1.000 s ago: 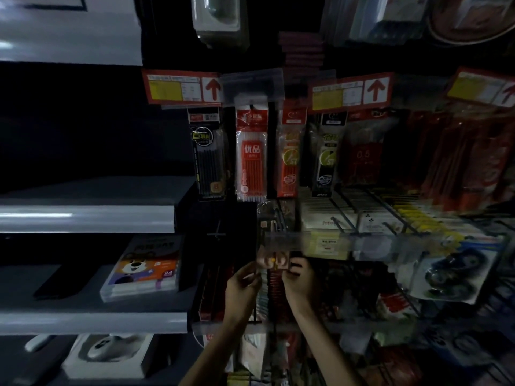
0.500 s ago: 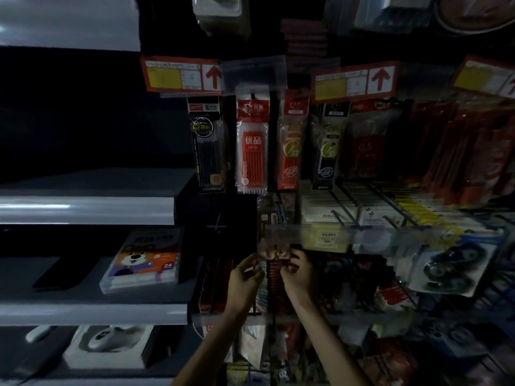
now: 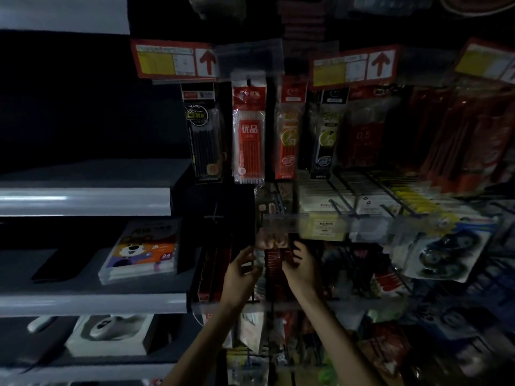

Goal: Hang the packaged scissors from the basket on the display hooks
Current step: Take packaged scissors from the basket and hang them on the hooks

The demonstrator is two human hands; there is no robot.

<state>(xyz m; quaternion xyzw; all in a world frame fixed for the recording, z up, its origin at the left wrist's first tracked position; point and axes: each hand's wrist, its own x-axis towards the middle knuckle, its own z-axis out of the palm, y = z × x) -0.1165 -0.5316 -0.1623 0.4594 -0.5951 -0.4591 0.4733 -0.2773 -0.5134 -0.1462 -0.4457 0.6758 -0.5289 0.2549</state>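
Both hands are up at the hook rack. The left hand pinches the left edge of the packaged scissors and the right hand pinches its right edge, so each grip is clenched on the pack. The pack hangs upright just below the clear price rail, at the rack's left end, beneath the hanging red refill pack.

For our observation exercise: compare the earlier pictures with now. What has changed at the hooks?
Nothing clearly moved. The left hand and right hand still pinch the packaged scissors below the clear price rail; only the camera tilted slightly, shifting the scene upward in frame.
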